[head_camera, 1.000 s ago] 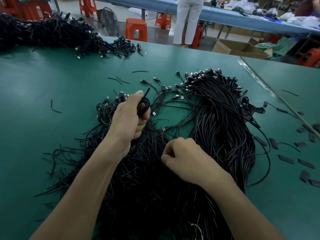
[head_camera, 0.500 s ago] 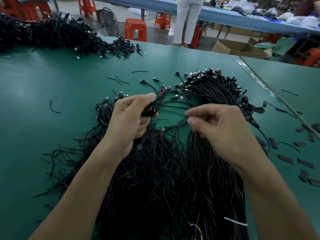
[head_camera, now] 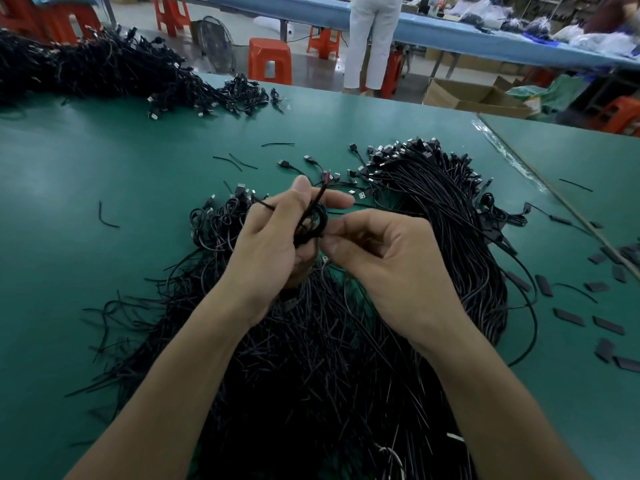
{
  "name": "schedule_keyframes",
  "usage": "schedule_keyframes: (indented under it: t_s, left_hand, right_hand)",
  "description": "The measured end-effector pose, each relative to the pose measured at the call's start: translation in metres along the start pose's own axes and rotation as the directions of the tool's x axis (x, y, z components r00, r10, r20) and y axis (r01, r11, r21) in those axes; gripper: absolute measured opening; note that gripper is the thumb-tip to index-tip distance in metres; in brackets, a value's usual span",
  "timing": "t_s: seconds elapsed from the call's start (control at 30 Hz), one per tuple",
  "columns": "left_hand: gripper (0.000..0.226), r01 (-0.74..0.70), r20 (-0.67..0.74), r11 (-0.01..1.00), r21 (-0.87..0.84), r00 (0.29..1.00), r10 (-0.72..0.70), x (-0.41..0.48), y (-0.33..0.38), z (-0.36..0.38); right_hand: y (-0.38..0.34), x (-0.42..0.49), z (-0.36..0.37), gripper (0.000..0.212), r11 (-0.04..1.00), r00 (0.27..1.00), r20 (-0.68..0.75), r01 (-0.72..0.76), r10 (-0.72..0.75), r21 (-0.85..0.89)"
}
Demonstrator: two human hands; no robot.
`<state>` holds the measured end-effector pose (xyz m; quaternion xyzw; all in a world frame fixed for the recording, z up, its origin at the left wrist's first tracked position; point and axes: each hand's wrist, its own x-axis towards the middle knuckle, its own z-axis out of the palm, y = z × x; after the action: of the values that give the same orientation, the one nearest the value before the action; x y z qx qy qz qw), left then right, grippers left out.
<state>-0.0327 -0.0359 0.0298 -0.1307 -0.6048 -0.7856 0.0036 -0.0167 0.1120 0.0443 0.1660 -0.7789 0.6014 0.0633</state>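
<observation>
My left hand (head_camera: 273,244) grips a small coiled black cable (head_camera: 313,221) above the table, and a red-tipped end sticks up past the thumb. My right hand (head_camera: 391,268) has come in from the right, thumb and forefinger pinching the same coil at its right side. Under both hands lies a large heap of black USB cables (head_camera: 433,216), with metal plugs fanned out at its far end. A smaller tangle of coiled cables (head_camera: 214,223) lies just left of my left hand.
The green table (head_camera: 104,188) carries a second big cable pile (head_camera: 104,71) at the far left and several flat black strips (head_camera: 568,317) at the right. Short wire offcuts lie scattered. A person in white trousers (head_camera: 370,39) stands beyond the table by orange stools (head_camera: 270,60).
My right hand rose from the cable heap and moved left to the coil, where it now pinches it. My left hand lifted the coil slightly and kept hold of it.
</observation>
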Motion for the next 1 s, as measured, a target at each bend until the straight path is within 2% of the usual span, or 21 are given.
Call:
schedule_keyframes:
  t_s: [0.13,0.23,0.33,0.43,0.53,0.6,0.7,0.83,0.93,1.0]
  left_hand:
    - [0.052,-0.027,0.005,0.999,-0.019,1.0,0.028,0.001,-0.001,0.0]
    - [0.056,0.016,-0.076,1.0,-0.025,0.997,-0.018,0.003,-0.004,0.001]
    - [0.065,0.1,-0.205,0.995,0.003,0.974,-0.097,0.005,-0.007,0.004]
    - [0.069,0.178,-0.226,0.982,0.056,0.961,-0.161,0.005,-0.009,0.005]
    - [0.053,0.307,-0.075,0.952,0.0,0.949,-0.306,0.002,-0.008,0.003]
    - [0.047,0.41,0.04,0.912,0.0,0.911,-0.41,-0.001,-0.007,0.002]
    - [0.051,0.523,0.12,0.852,0.001,0.846,-0.519,-0.001,-0.006,0.004]
    - [0.056,0.589,0.267,0.804,-0.083,0.79,-0.551,0.001,-0.005,0.003]
    - [0.066,0.567,0.426,0.823,-0.033,0.753,-0.501,0.0,-0.006,-0.004]
    - [0.057,0.463,0.499,0.88,0.109,0.74,-0.451,-0.001,-0.006,-0.008]
  right_hand:
    - [-0.001,-0.002,0.0,0.014,0.997,0.996,-0.084,-0.01,0.004,-0.074]
    - [-0.004,-0.006,0.005,0.013,0.955,0.995,-0.066,0.057,-0.08,-0.292]
    - [-0.009,-0.01,0.011,0.004,0.807,0.965,0.065,0.25,-0.256,-0.535]
    - [-0.01,-0.01,0.012,0.007,0.596,0.905,0.177,0.392,-0.387,-0.701]
    - [-0.011,-0.008,0.008,0.003,0.387,0.822,0.288,0.502,-0.492,-0.773]
    - [-0.012,-0.006,0.004,0.005,0.313,0.775,0.359,0.564,-0.52,-0.764]
    - [-0.016,-0.001,-0.004,0.006,0.362,0.772,0.416,0.606,-0.481,-0.708]
    - [-0.017,0.0,-0.01,0.007,0.567,0.868,0.34,0.494,-0.361,-0.659]
    - [-0.019,0.002,-0.015,0.006,0.745,0.935,0.287,0.341,-0.208,-0.574]
    - [-0.02,0.003,-0.02,0.006,0.786,0.944,0.296,0.292,-0.145,-0.545]
